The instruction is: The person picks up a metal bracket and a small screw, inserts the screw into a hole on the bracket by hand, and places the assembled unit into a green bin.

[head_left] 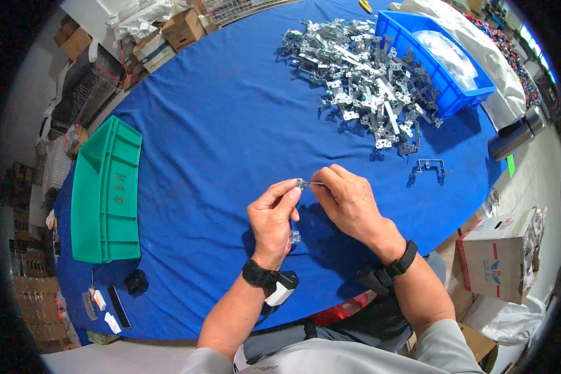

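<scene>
Over the middle of the blue-covered table, my left hand [273, 215] pinches a small shiny metal piece [301, 184] between thumb and fingertips. My right hand [350, 199] has its fingers closed on a thin metal rod [316, 183], whose end meets that piece. Most of the rod is hidden inside the right fingers. Beside the left palm, a small glossy, pale part [295, 237] shows against the cloth. Farther right, a single thin metal bracket [431, 166] lies by itself.
A large heap of metal brackets [368, 81] spreads at the back right, against a blue crate [442, 103] with a clear plastic bag. On the left stands a green tray [88, 206] with a few small parts. A metal cylinder [517, 136] is at the right edge.
</scene>
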Available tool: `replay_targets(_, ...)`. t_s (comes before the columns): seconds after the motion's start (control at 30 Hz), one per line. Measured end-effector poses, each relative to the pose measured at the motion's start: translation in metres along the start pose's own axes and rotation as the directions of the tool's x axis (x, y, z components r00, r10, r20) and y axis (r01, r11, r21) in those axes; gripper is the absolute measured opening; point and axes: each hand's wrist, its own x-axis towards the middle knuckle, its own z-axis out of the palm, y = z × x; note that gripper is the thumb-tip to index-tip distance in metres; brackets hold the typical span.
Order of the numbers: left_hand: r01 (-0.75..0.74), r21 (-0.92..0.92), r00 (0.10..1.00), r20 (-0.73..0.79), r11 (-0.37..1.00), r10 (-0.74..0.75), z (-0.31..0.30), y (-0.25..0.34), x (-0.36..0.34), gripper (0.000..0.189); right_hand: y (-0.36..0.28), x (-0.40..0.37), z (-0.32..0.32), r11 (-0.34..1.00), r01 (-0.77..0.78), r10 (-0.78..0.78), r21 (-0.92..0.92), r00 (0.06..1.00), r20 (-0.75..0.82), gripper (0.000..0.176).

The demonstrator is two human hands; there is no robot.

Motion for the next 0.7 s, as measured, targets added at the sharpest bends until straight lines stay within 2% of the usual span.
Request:
replay_targets(0.13, -0.046, 0.037, 0.999, -0.023, 0.998, 0.047, 0.0019, -0.0015, -0.0013, 0.015, 0.0021, -0.0018, 0.0033, 0.999, 0.000, -0.001, -0.036, 1.000, -0.017, 0.009)
replay_targets(0.2, -0.017, 0.048, 0.999, -0.047, 0.999, 0.019, 0.0028, 0.0005, -0.0023, 0.015, 0.0017, -0.0022, 0.0022, 0.998, 0.016, -0.018, -0.067, 0.999, -0.026, 0.011)
replay_targets(0.4, -0.059, 0.074, 0.998, -0.031, 0.996, 0.061, 0.0030, 0.0000, -0.0032, 0.015, 0.0048, -0.0032, 0.0058, 0.996, -0.005, 0.005, -0.091, 1.000, -0.001, 0.013)
replay_targets(0.53, -0.031, 0.085, 0.999, -0.037, 0.996, 0.034, 0.0020, 0.0010, -0.0025, 0.016, 0.0038, -0.0016, 0.0048, 0.998, 0.028, -0.030, -0.063, 0.999, -0.024, 0.011)
replay_targets(0.6, -0.021, 0.092, 0.999, -0.039, 0.996, 0.025, 0.0012, 0.0016, -0.0024, 0.016, 0.0045, -0.0003, 0.0047, 0.976, 0.115, -0.122, -0.187, 0.992, -0.024, 0.011)
replay_targets(0.7, -0.039, 0.122, 0.999, -0.028, 0.992, 0.043, 0.0011, 0.0002, -0.0035, 0.016, 0.0058, -0.0009, 0.0035, 0.968, 0.136, -0.141, -0.209, 0.990, -0.011, 0.011)
